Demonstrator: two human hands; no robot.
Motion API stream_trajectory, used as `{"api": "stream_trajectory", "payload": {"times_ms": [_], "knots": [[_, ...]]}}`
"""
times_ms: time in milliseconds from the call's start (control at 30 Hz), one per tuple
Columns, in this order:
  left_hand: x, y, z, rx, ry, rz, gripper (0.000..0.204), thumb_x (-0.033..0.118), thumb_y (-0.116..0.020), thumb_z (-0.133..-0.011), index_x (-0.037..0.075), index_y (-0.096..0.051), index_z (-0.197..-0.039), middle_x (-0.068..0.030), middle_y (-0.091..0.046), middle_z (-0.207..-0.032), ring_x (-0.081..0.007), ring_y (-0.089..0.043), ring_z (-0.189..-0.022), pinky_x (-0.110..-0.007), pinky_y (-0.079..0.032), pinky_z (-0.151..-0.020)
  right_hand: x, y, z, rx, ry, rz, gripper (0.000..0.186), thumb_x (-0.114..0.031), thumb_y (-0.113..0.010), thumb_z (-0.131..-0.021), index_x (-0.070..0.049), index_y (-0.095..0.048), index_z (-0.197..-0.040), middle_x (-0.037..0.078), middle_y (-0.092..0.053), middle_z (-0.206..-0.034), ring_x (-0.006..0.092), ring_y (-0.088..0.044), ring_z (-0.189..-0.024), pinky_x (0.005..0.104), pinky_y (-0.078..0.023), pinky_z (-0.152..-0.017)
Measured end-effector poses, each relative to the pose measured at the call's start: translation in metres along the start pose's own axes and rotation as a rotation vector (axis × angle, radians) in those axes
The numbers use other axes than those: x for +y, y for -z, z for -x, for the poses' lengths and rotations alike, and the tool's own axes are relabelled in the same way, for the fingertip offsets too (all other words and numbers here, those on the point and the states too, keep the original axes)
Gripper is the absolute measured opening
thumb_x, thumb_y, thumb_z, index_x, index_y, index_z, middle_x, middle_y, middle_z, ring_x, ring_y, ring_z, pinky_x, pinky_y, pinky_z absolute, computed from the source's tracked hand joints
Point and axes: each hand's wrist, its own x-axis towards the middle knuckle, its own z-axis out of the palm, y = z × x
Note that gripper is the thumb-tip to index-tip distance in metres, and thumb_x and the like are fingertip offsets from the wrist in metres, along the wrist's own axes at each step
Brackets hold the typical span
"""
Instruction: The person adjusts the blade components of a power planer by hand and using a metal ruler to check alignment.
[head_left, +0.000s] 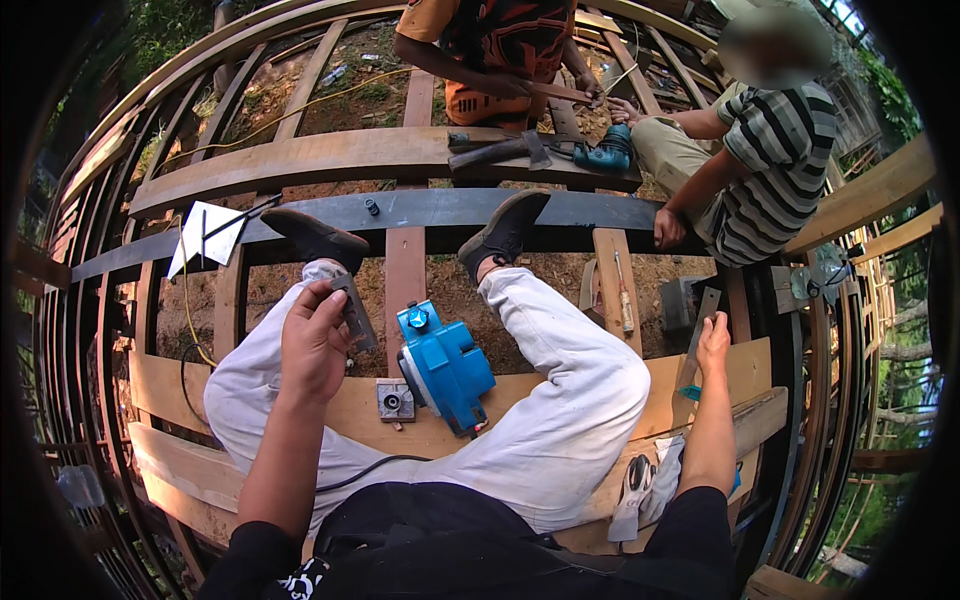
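My left hand [318,340] is raised above my left knee, with thumb and fingers closed on a flat, dark metal plate [356,312] that looks like a planer blade. Between my legs a blue electric planer [452,368] rests tilted on a board. Just left of it lies a small square metal block [395,400] with a round fitting. Out to the right, my right hand [713,346] is closed at the edge of a long flat metal strip [692,350] with a teal piece at its lower end. Its fingertips are partly hidden.
Wooden beams [390,150] form an open frame above soil. An axe [510,150] and a teal power tool [605,150] lie on one. A screwdriver [625,295] is ahead, a putty knife [630,500] by my right thigh. Two people work opposite; a striped shirt [780,170] is close.
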Motion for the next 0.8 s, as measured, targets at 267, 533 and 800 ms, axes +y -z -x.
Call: {"api": "stream_trajectory", "payload": {"times_ms": [267, 533, 800], "knots": [[0.016, -0.009, 0.001, -0.065, -0.101, 0.019, 0.016, 0.006, -0.061, -0.093, 0.007, -0.055, -0.108, -0.0012, -0.062, -0.094, -0.0084, -0.061, -0.078, -0.025, -0.054, -0.061, -0.189, 0.117, -0.101, 0.627, 0.118, -1.138, 0.016, -0.016, -0.051, -0.101, -0.004, -0.051, -0.111, 0.006, -0.061, -0.092, 0.0151, -0.06, -0.073, 0.0324, -0.052, -0.068], [0.026, -0.023, 0.005, -0.181, -0.127, 0.068, 0.015, 0.007, -0.061, -0.093, 0.006, -0.056, -0.107, -0.0025, -0.064, -0.092, -0.0082, -0.063, -0.073, -0.023, -0.053, -0.055, -0.372, 0.182, -0.061, -0.162, 0.343, -1.797, 0.028, -0.024, -0.042, -0.104, -0.01, -0.035, -0.08, 0.001, -0.03, -0.069, 0.0091, -0.027, -0.055, 0.0224, -0.024, -0.045], [-0.025, -0.022, 0.014, -0.128, 0.067, 0.197, 0.012, 0.008, -0.06, -0.094, 0.007, -0.055, -0.104, -0.0006, -0.06, -0.091, -0.0067, -0.058, -0.078, -0.023, -0.05, -0.068, -0.451, 0.018, 0.067, -0.673, -0.211, -1.592, 0.019, -0.011, -0.045, -0.101, -0.002, -0.05, -0.117, 0.002, -0.056, -0.096, 0.0059, -0.05, -0.078, 0.0221, -0.041, -0.072]]}}
